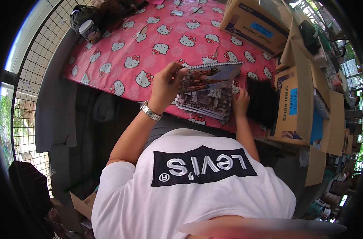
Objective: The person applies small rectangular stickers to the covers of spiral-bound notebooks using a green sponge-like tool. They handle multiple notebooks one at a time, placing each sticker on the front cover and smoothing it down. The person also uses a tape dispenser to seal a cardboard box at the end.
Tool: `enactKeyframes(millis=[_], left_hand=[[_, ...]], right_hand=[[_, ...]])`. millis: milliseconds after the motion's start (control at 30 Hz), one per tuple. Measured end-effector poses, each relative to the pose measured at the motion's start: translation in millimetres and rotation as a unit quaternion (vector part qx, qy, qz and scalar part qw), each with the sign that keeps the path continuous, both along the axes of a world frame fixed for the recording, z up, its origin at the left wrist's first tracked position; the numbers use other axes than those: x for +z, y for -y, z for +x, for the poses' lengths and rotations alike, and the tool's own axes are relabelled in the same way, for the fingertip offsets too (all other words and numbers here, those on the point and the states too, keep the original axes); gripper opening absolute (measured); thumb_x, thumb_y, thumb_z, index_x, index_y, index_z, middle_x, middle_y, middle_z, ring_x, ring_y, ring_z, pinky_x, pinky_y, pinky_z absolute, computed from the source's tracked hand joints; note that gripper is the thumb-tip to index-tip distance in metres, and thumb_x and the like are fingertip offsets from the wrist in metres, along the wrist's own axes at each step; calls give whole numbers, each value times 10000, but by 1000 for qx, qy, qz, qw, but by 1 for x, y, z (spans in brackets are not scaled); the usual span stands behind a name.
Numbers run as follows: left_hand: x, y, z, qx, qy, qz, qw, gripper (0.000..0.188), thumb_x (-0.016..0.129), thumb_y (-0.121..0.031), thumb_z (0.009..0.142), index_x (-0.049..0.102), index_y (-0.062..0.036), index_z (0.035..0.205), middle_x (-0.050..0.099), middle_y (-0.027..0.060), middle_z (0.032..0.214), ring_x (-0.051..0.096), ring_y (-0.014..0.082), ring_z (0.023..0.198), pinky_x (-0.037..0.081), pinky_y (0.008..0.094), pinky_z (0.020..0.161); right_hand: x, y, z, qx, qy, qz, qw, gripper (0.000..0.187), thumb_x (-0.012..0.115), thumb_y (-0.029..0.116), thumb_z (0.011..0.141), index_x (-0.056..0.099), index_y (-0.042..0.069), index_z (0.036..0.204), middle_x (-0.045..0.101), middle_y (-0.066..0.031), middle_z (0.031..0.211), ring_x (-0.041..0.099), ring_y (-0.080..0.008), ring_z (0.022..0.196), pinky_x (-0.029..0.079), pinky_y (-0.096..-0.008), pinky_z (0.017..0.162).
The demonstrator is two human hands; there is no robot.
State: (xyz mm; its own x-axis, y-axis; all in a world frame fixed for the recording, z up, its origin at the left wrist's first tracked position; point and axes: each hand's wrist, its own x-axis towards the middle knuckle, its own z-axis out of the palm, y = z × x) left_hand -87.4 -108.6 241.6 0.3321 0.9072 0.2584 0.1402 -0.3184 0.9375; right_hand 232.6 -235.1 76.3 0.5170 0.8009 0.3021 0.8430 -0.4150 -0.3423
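My left hand (167,81), with a metal watch at the wrist, grips the left edge of a spiral notebook (211,75) with a photo cover and lifts it off a stack of similar notebooks (207,104). The stack lies at the near edge of a table with a pink cartoon-cat cloth (149,51). My right hand (241,101) rests at the stack's right side, next to a pile of black sheets (263,101). Whether the right hand grips anything cannot be told.
Open cardboard boxes stand at the right (295,105) and at the back (255,24). A dark bag and a white-lidded cup (89,30) sit at the table's far left corner. A wire fence (34,71) runs along the left. More cardboard (79,205) lies on the floor.
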Motion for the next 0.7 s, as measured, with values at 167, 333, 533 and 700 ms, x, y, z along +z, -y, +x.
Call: enactKeyframes(millis=[167,333,533,700], left_hand=[[10,3,4,-18,-4,193,981,256,700,-188,947,606,-33,1128,667,47,802,581,39,651,482,227,558],[4,2,-2,-34,-67,-17,997,271,671,-135,952,598,-54,1200,683,75,827,612,72,628,495,237,544],[10,13,1,-15,-20,133,991,194,658,-165,972,636,-8,1083,656,42,758,606,57,620,502,228,532],[6,10,1,-29,-4,3,1000,163,644,-145,978,646,8,1034,662,39,769,603,52,627,531,222,534]], right_hand=[[-12,48,-21,5,153,-42,987,608,730,324,846,536,17,1334,595,-192,1243,546,-361,1186,435,-478,999],[16,34,-9,10,-78,-116,990,629,755,151,803,521,-10,1364,572,-234,1305,529,-412,1208,415,-443,1055],[-8,60,-16,10,7,-46,999,613,775,207,810,559,-33,1331,568,-207,1311,513,-378,1238,417,-446,1052],[18,62,-21,-21,-127,-55,990,563,747,195,844,571,-50,1319,571,-209,1296,547,-345,1191,433,-405,1036]])
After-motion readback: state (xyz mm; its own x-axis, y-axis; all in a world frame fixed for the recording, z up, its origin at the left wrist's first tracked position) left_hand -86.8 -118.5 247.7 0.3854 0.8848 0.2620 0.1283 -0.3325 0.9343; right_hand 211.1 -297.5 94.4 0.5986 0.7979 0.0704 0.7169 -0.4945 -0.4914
